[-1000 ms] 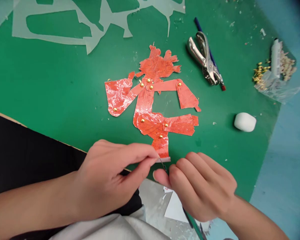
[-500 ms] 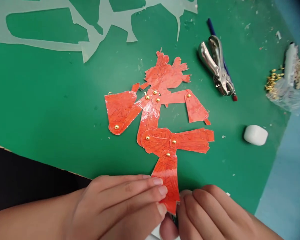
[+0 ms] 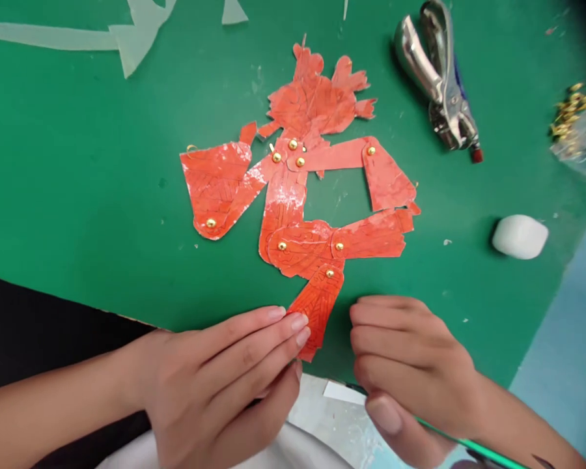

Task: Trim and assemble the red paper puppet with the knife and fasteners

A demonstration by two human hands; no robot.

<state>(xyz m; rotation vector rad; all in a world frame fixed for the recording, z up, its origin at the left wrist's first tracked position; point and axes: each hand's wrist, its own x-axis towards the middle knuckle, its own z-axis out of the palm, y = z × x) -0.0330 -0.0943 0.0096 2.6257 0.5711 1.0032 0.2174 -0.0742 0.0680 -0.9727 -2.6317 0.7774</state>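
A red paper puppet (image 3: 286,202) with jointed limbs lies on the green table, its pieces joined by brass paper fasteners. My left hand (image 3: 234,384) pinches the edge of its lowest limb piece (image 3: 317,312), fingers on top and thumb below. To the right of that piece, apart from it, my right hand (image 3: 415,365) is closed with curled fingers. A thin green stick (image 3: 473,446) with a dark tip, like a pen or pencil, runs through the right hand's grip. Its middle is hidden by the thumb and palm.
A metal hole punch (image 3: 437,78) lies at the upper right on a blue stick with a red end. A white eraser-like block (image 3: 520,236) and a heap of brass fasteners (image 3: 571,114) sit further right. Translucent sheet scraps (image 3: 141,32) lie at the back. The table's front edge runs beneath my hands.
My right hand has moved away from the puppet to the right. The lowest limb piece has swung left with my left hand, and the limb above it tilts up. The whole view has shifted.
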